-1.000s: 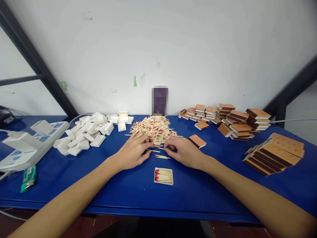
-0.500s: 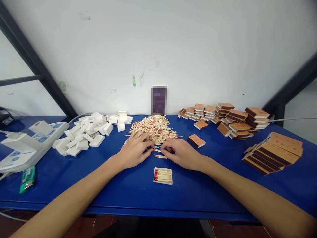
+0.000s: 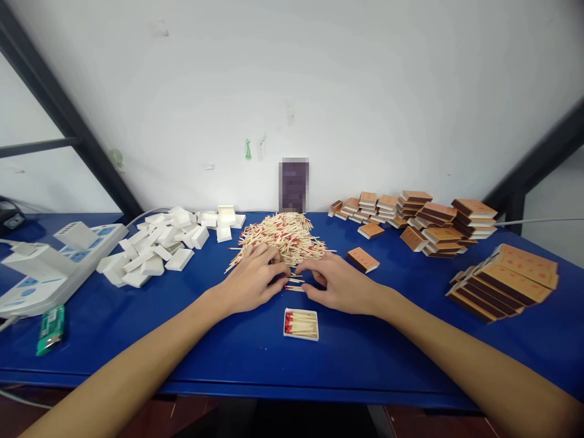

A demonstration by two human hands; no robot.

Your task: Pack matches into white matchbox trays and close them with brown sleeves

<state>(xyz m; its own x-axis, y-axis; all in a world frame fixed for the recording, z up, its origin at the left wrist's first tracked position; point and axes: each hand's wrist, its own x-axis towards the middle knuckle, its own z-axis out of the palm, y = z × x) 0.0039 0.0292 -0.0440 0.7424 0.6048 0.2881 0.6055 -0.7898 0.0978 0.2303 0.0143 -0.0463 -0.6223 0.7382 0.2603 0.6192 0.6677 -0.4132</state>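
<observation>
The left hand [image 3: 253, 277] lies over the near edge of the match heap, fingers curled and thumb stretched towards the loose matches; whether it pinches one cannot be told. The right hand [image 3: 340, 283] faces it with thumb and forefinger parted, apparently released, the thumb at the plain ends of the nearest matches. Beneath them spreads a blue table [image 3: 228, 359], backed by a pale wall [image 3: 387, 91]. Across its right side stand stacks of brown-sided matchboxes [image 3: 440, 234]. Far left sits a white power strip [image 3: 104, 238], beside a jumble of white matchbox trays [image 3: 179, 259]. The match heap [image 3: 285, 234] rises mid-table near the wall. Closer in, a filled tray [image 3: 301, 324] holds matches, red heads leftward. Smallest, a few loose matches [image 3: 294, 288] lie between the hands, above that tray.
</observation>
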